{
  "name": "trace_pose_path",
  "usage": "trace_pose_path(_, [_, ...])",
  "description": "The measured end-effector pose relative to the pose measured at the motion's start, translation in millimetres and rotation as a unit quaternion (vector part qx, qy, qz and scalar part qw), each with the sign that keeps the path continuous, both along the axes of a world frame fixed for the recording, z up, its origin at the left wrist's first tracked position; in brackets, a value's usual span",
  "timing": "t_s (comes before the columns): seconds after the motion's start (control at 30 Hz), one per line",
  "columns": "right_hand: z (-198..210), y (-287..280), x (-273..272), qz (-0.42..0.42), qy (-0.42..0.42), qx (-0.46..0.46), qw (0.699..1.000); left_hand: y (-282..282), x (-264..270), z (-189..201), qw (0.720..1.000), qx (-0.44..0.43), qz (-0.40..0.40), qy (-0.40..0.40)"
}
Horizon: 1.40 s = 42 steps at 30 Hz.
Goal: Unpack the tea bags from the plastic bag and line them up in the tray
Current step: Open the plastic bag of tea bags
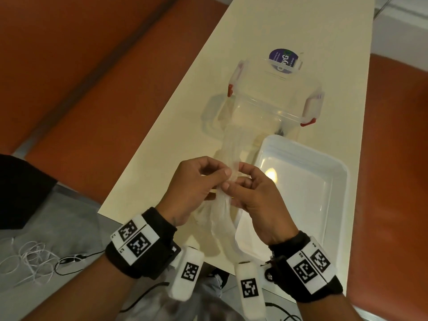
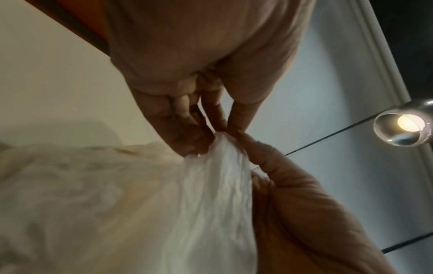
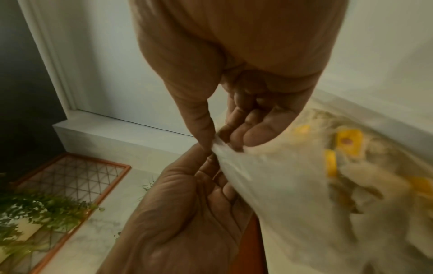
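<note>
Pinching the plastic bag [image 1: 225, 206] at its twisted neck, left hand [image 1: 194, 188] & right hand [image 1: 252, 193] sit close together above the table [image 1: 162, 135], prob. to work the mouth open. Each grip is thumb against fingertips on the film. White tray [image 1: 333, 181] waits empty just right. Head view hides the contents; right wrist view shows tea bags [image 3: 346, 144] w/ yellow tags inside.

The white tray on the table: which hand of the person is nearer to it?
Right. The right hand is above the white tray at its left rim, pinching the plastic bag. The left hand pinches the same bag further left, away from the tray.
</note>
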State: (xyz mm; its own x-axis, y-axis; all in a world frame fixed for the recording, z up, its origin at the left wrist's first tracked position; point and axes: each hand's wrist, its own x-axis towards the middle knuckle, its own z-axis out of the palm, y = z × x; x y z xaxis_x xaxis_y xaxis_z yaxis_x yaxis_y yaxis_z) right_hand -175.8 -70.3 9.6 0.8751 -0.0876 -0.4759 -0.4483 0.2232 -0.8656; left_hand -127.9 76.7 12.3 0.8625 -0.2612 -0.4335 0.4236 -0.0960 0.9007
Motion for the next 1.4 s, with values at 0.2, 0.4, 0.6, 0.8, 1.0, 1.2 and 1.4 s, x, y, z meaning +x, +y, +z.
trace_pose_path(0.2, [22, -7, -3, 0.008, -0.052, 0.009, 0.999, -7, -1, 23, 0.999, -0.036, -0.011, -0.014])
trace_pose_path(0.4, [19, -7, -11, -0.030, -0.023, 0.041, 0.998, -11, -8, 20, 0.999, -0.039, -0.001, 0.020])
trace_pose_path(0.6, [18, -11, -11, -0.048, -0.008, 0.034, 0.998, -8, -13, 20, 0.998, -0.054, -0.020, 0.039])
trace_pose_path(0.8, [24, -16, -10, -0.079, -0.028, 0.096, 0.992, -10, -11, 27, 0.984, -0.131, 0.060, 0.109])
trace_pose_path(1.0, [24, -15, -11, -0.063, 0.006, 0.180, 0.982, -12, -10, 31, 0.984, -0.120, 0.005, 0.130])
trace_pose_path(1.2, [26, -8, -13, -0.048, -0.065, 0.023, 0.996, -15, -11, 31, 0.998, -0.054, 0.006, 0.036])
trace_pose_path(1.4, [30, -6, -5, -0.036, -0.023, 0.040, 0.998, -8, -1, 42, 0.997, -0.063, 0.001, 0.046])
